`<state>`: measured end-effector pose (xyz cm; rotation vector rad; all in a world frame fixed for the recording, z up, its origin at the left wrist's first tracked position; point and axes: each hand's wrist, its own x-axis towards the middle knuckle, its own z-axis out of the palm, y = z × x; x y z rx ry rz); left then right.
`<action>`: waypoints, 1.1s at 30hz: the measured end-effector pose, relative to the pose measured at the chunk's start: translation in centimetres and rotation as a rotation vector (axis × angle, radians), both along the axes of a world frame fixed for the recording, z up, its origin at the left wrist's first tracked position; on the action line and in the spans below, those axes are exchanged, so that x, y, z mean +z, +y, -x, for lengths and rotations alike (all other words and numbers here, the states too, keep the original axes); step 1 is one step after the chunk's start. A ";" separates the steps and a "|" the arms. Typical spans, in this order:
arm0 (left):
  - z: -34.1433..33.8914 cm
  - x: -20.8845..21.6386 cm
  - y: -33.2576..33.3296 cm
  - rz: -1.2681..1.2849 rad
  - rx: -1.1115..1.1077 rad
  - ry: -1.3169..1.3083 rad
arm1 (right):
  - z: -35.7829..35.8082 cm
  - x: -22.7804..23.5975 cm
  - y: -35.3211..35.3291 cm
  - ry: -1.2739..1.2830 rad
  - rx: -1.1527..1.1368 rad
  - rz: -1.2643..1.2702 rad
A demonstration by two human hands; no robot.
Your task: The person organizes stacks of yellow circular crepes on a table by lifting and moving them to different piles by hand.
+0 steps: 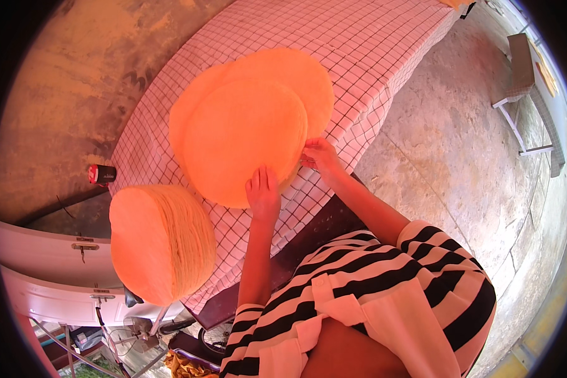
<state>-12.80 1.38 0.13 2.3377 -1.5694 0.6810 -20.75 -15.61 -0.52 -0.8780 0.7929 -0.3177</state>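
Note:
Several large, thin, round orange sheets (239,138) lie overlapping in a low pile on a checked tablecloth (365,69); I cannot tell their material. On the near edge of the top sheet, my left hand (263,192) rests with its fingers laid flat and stretched forward. At the right edge of the pile, my right hand (321,156) has its fingers pinched at a sheet's rim. Left of the pile stands a tall stack of similar round sheets (192,242), apart from both hands.
A small red and black tin (102,174) sits at the table's left edge. White cabinet doors (50,252) with latches and a fan (138,334) are at the lower left. Another table (529,88) stands far right on the concrete floor (435,170).

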 end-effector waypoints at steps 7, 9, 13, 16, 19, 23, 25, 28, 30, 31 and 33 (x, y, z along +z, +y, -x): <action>1.3 -0.1 0.2 0.009 0.019 -0.004 | -0.1 1.7 0.4 -0.019 0.045 -0.030; -0.2 -0.2 0.2 -0.028 0.054 -0.057 | -0.1 2.0 0.6 -0.046 0.056 -0.047; -5.5 8.4 0.0 -0.001 0.169 0.059 | 0.5 0.5 0.2 -0.047 0.021 -0.054; -6.9 15.2 -0.4 0.137 0.187 -0.190 | 1.1 -1.3 0.0 -0.047 -0.012 -0.024; -6.5 14.7 0.1 0.170 0.080 -0.259 | 1.3 -2.0 0.0 -0.067 0.007 -0.011; -4.0 5.4 2.0 0.029 -0.004 -0.064 | 0.9 -1.3 0.9 -0.063 0.050 -0.102; -2.4 1.5 2.7 -0.050 -0.001 0.036 | 0.7 -1.4 1.4 -0.052 0.038 -0.127; -1.1 -0.8 3.2 0.025 0.008 -0.020 | 0.4 -1.8 1.7 -0.027 0.058 -0.120; -1.5 -1.1 3.6 0.020 0.027 -0.021 | 0.1 -1.7 1.9 0.003 0.115 -0.095; -1.6 -1.1 3.8 0.016 0.039 -0.023 | -0.1 -1.6 1.9 0.024 0.159 -0.079; -1.5 -1.0 3.8 0.000 0.043 -0.016 | -0.4 -1.2 2.2 0.038 0.209 -0.074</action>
